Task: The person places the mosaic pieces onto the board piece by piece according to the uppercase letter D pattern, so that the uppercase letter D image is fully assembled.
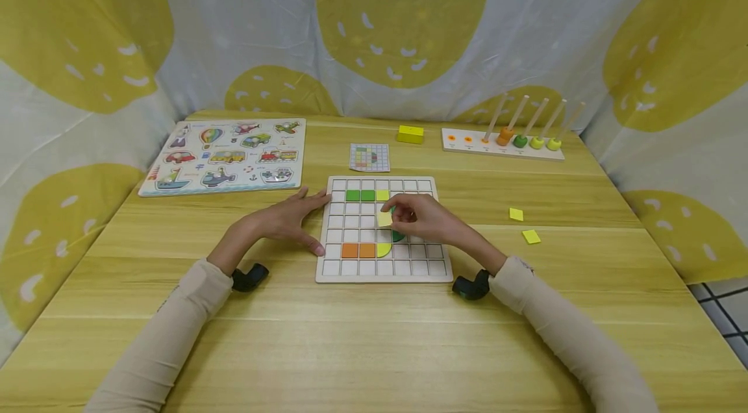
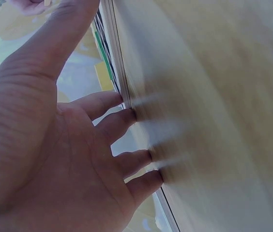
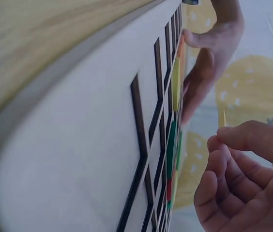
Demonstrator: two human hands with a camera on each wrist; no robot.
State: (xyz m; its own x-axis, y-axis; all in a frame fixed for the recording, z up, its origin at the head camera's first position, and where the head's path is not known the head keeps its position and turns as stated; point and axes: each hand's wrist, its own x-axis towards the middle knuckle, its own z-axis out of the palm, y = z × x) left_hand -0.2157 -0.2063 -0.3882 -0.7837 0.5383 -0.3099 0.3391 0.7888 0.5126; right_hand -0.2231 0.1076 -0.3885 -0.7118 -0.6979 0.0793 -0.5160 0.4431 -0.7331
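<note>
A white grid board (image 1: 421, 268) lies flat on the table. My left hand (image 1: 286, 217) is spread along its left side, thumb and fingers touching the edge; the left wrist view shows the fingertips (image 2: 156, 176) against it. Between thumb and fingers, my right hand (image 1: 423, 217) pinches a yellow square tile (image 1: 384, 219) over the board's middle; its thin edge (image 3: 225, 118) shows in the right wrist view. On the board are green squares (image 1: 360, 195), a yellow tile (image 1: 382, 195), orange squares (image 1: 358, 250), a rounded yellow piece (image 1: 383, 249) and a green curved piece (image 1: 398, 237), partly hidden by my right hand.
Two loose yellow tiles (image 1: 530, 237) lie right of the board. Behind it are a small pattern card (image 1: 369, 157) and a yellow block (image 1: 410, 134). A vehicle puzzle (image 1: 245, 153) lies at the back left, a peg stand with beads (image 1: 502, 147) at the back right.
</note>
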